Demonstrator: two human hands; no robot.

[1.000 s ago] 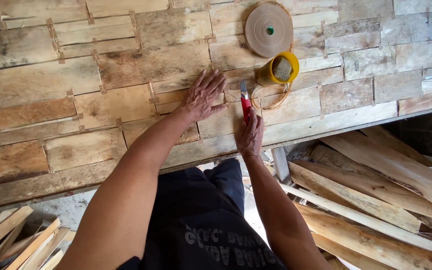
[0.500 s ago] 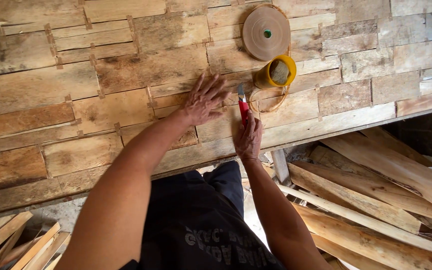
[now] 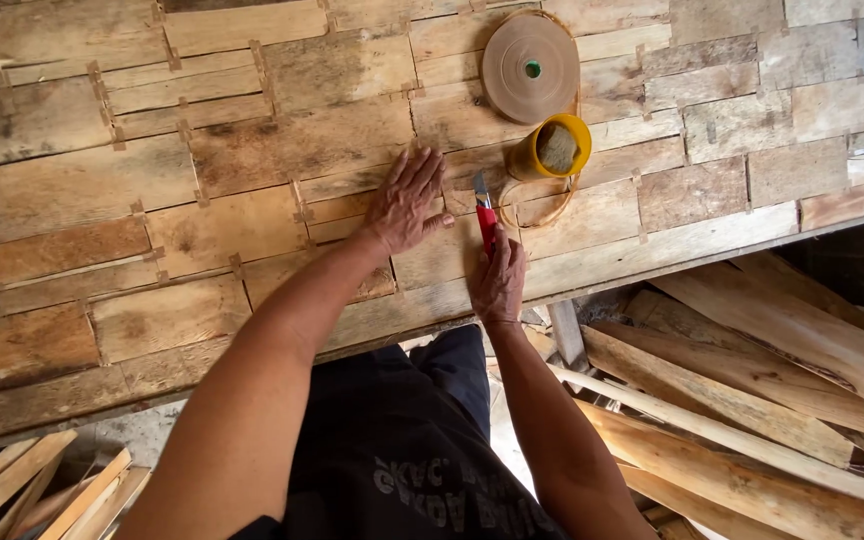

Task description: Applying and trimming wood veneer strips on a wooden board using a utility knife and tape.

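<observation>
The left hand (image 3: 407,200) lay flat, fingers spread, on the patched veneer sheet (image 3: 252,150) covering the surface. The right hand (image 3: 497,280) was clamped on a red utility knife (image 3: 485,218), its blade on the veneer. A slip could nick the nearby left fingers.

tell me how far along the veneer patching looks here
Done: most of the sheet is already pieced from wood patches with tape strips over many seams. In hand: the left hand presses flat on the pieces while the right hand holds a red knife at a seam. Left: the tape roll and yellow cup wait nearby.
</observation>
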